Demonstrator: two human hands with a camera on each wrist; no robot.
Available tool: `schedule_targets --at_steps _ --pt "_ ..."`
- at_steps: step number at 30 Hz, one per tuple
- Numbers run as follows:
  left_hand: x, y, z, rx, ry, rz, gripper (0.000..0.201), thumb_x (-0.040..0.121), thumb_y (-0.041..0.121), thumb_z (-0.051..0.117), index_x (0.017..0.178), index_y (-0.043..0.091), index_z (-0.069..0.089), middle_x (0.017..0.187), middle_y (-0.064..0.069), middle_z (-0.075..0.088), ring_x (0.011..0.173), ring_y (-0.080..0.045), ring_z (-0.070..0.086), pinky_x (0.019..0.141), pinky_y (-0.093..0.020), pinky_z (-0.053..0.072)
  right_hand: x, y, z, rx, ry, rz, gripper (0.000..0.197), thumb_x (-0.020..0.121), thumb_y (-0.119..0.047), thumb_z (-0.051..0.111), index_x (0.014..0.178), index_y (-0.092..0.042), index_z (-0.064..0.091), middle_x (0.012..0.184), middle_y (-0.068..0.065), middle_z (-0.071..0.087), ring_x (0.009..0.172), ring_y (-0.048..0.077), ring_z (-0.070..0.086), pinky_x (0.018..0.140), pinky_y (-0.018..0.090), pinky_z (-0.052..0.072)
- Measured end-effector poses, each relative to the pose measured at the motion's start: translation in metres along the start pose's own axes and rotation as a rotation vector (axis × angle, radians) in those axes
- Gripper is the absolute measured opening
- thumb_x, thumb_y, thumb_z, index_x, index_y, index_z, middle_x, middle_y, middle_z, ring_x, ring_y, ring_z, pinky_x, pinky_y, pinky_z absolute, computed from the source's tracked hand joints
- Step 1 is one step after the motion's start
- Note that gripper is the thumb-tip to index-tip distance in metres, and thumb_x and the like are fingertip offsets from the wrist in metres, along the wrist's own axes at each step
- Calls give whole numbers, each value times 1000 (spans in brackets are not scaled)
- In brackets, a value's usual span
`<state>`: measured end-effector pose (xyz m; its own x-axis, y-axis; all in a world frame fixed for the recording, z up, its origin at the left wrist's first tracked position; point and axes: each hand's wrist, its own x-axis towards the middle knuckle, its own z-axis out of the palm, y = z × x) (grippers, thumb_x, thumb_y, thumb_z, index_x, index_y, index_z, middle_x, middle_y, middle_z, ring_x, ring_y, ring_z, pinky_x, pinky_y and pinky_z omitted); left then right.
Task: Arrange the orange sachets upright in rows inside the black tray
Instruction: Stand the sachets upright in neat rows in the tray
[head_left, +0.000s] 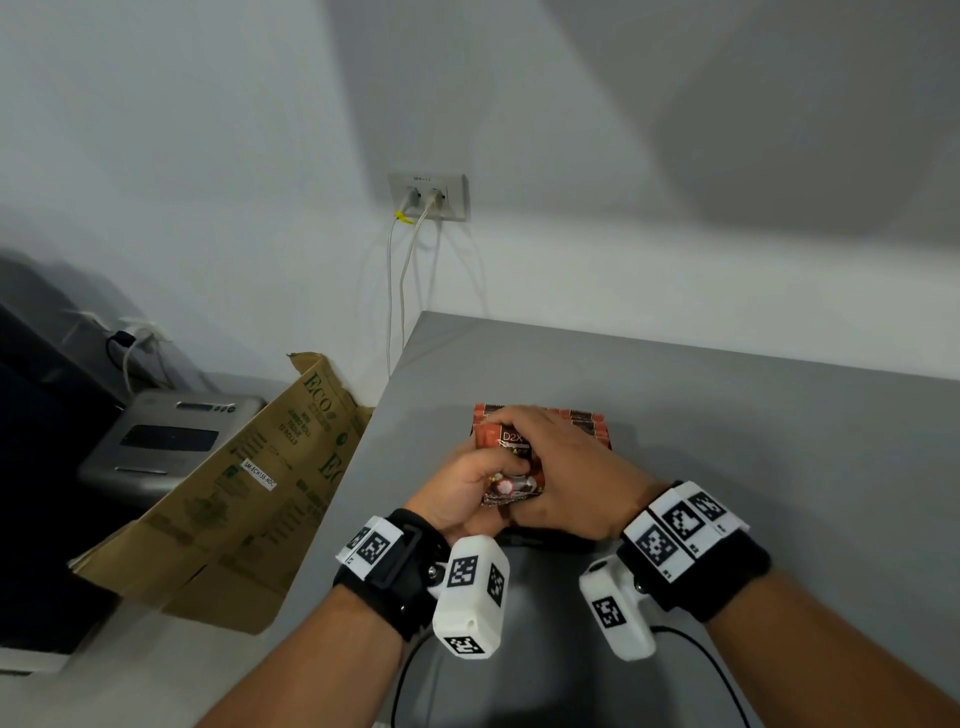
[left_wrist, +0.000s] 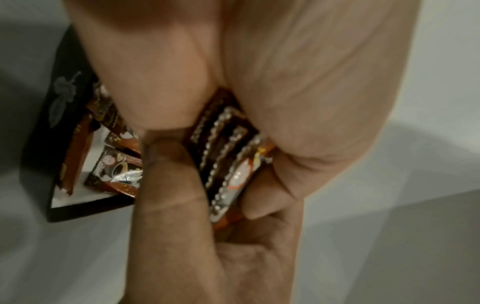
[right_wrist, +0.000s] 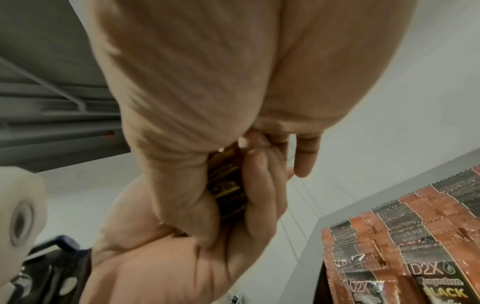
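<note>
Sachets (head_left: 511, 486), orange and black ones marked D2X, sit bunched as a small stack between both hands, held just over the near side of the black tray (left_wrist: 55, 115) on the grey table (head_left: 727, 441). Going left to right: off the table's left edge there's a brown cardboard box (head_left: 244, 499) leaning against it, with a grey machine (head_left: 166, 441) further left. A wall socket (head_left: 428, 196) with two white cables sits above the table's far left corner.

The left hand (head_left: 462, 493) is wrapped round the near end of the stack, thumb on one face and fingers curled on the other; the left wrist view shows the zigzag ends of the sachets poking out between thumb and fingers. The right hand (head_left: 558, 467) comes over the top, fingers curled down on the far end of the same stack, so both hands are grasping it. In the right wrist view the little finger sticks out loose while the others press on the packets.

Behind the hands, a row of sachets (right_wrist: 405, 246) already stands upright in the tray, packed close toward its far side. The left wrist view shows a few more sachets (left_wrist: 114, 170) lying loose and tilted on the tray's white floor near its left wall.
</note>
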<state>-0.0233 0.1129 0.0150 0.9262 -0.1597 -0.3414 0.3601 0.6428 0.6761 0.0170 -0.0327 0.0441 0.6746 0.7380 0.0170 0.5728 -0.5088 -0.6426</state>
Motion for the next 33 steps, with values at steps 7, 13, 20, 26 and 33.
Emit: schedule_targets --at_steps 7,13,20,26,33 --pt "-1 3 3 66 55 -12 46 64 -3 57 110 -2 59 95 -24 59 83 -32 64 74 -38 53 0 -2 2 -3 -14 -4 87 69 -34 84 143 -31 38 138 -13 46 127 1 39 109 19 31" --pt "2 5 -2 72 12 133 64 70 -17 57 132 -3 50 110 -32 63 90 -34 68 71 -39 60 2 2 -11 158 186 102 53 80 -40 75 129 -35 56 123 -16 55 112 -5 52 101 22 44" --pt "10 1 -3 273 82 199 77 62 -17 69 133 0 46 112 -24 61 97 -31 64 78 -35 55 6 8 -14 179 290 165 24 82 -13 75 102 -28 77 94 -12 70 88 1 63 84 17 49" --pt "12 7 -13 218 172 155 71 68 2 84 130 16 53 110 -17 68 91 -31 67 80 -47 52 1 23 -30 173 353 216 15 85 -14 75 83 -29 74 81 -15 72 77 0 65 73 14 49" --pt "13 17 -35 308 349 175 36 91 1 64 123 14 58 107 -15 71 90 -28 69 72 -39 55 -12 81 -21 -16 187 447 20 87 -6 67 87 -26 67 84 -7 71 81 11 69 74 25 57"
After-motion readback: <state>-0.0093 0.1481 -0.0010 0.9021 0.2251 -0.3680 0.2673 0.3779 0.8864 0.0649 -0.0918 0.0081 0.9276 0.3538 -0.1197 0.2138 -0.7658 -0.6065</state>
